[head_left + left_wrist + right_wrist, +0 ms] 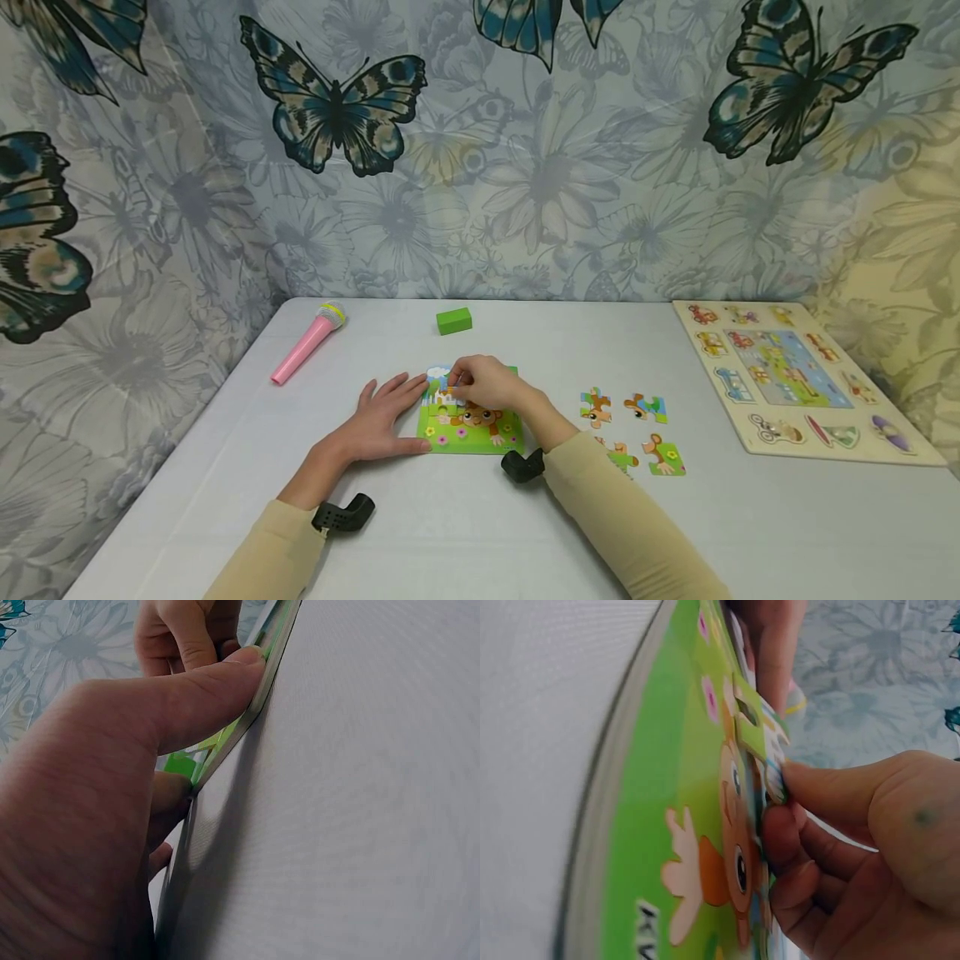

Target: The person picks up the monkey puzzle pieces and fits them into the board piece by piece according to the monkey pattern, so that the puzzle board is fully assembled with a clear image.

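Observation:
A square puzzle board (pixel 468 445) with a monkey and flowers on green lies on the table. My right hand (pixel 491 385) is over its upper part and pinches a puzzle piece (pixel 753 738) between thumb and fingers. That piece, green and white with a notch, is tilted close over the board in the right wrist view. My left hand (pixel 382 427) lies spread at the board's left side, fingers straight. Its thumb (pixel 225 686) rests on the near edge and its fingertips reach the left edge. Several loose puzzle pieces (pixel 663 457) lie right of the board, one partly behind my right sleeve.
A pink toy microphone (pixel 306 346) lies at the back left of the white table (pixel 420 533). Behind the board sits a green block (pixel 454 322). A large picture board (pixel 795 429) takes up the right side. Patterned cloth (pixel 480 208) hangs behind the table.

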Tool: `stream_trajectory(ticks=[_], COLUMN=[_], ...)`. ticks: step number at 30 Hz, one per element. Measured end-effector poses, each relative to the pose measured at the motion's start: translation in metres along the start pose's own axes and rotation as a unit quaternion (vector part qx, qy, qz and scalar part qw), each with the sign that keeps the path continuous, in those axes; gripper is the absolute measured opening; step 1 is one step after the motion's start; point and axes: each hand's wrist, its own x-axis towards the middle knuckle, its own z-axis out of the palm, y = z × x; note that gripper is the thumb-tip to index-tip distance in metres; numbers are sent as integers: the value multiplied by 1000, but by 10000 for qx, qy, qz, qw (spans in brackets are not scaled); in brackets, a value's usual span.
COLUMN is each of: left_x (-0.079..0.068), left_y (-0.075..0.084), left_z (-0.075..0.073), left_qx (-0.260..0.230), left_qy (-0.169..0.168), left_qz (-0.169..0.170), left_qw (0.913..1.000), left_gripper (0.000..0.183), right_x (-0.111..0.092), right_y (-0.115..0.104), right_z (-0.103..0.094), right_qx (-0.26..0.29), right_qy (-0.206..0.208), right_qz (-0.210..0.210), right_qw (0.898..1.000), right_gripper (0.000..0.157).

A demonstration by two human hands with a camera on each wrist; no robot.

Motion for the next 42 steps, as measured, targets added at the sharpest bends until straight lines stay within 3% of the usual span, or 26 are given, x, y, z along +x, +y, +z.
stream_trajectory(ticks=[10, 21, 30, 42], left_x=[-1, 0, 0, 0], left_y=[-1, -2, -2, 0], left_z=[1, 1, 0, -1], left_qx=[-19, -35, 9, 12], left_qy=[-12, -37, -35, 1], left_qz=[18, 16, 17, 26], left_qw=[10000, 10000, 10000, 10000], left_gripper=[97, 96, 96, 94], right_x=[-1, -6, -7, -6], right_y=[0, -1, -5, -9], right_z=[4, -4, -4, 0], right_qx=[-158, -167, -521, -752], right_qy=[71, -459, -555, -494], right_qz=[16, -118, -218, -213], right_qw=[9998, 9987, 9969, 9957], right_gripper=[5, 18, 27, 23])
